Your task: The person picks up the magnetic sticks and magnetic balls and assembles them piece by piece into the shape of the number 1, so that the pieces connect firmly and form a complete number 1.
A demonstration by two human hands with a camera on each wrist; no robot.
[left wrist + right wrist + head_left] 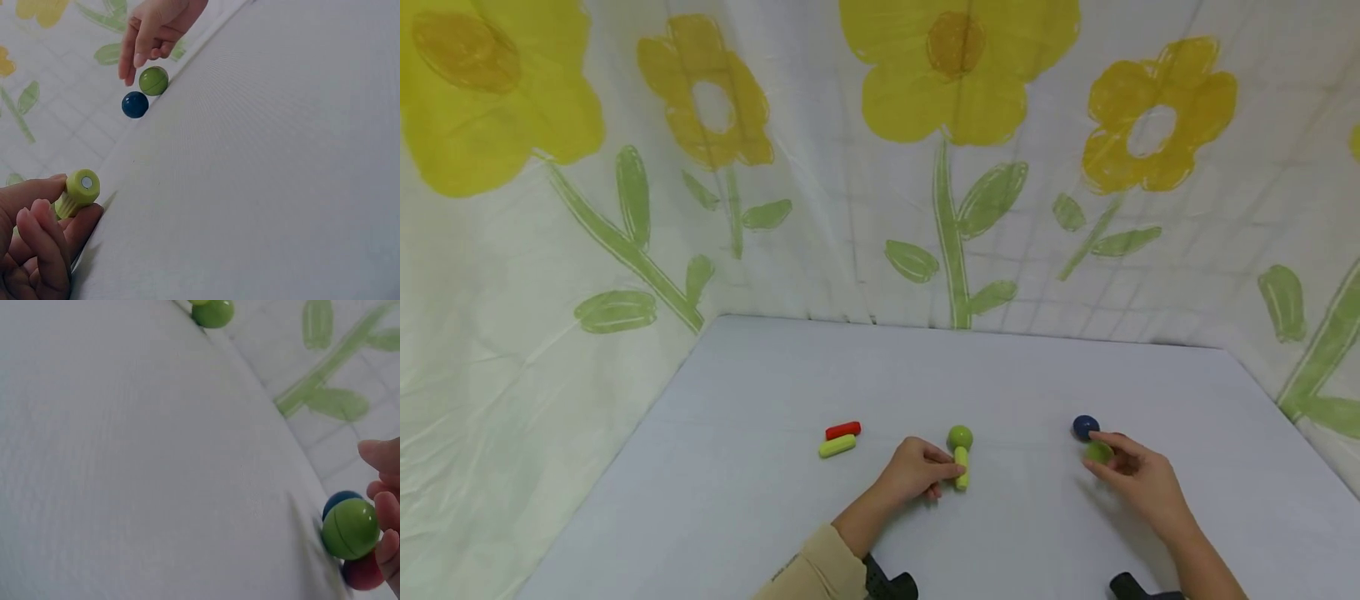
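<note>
In the head view, my left hand (917,471) pinches a yellow-green rod (962,468) between thumb and fingers. The rod's far end meets a light green ball (959,437). A round silvery spot shows on the rod's near end (86,182) in the left wrist view. Farther right, my right hand (1142,483) has thumb and index finger spread about another green ball (1099,452). In the right wrist view the thumb stands apart from that ball (351,529); whether other fingertips touch it I cannot tell. A blue ball (1086,427) lies just beyond, and a red ball (364,571) sits close by.
Left of my left hand, a red rod (843,431) and a yellow-green rod (837,447) lie side by side on the white table (760,392). A flower-painted curtain (820,208) hangs behind the table's far edge. Dark straps or mounts (891,583) show near both wrists.
</note>
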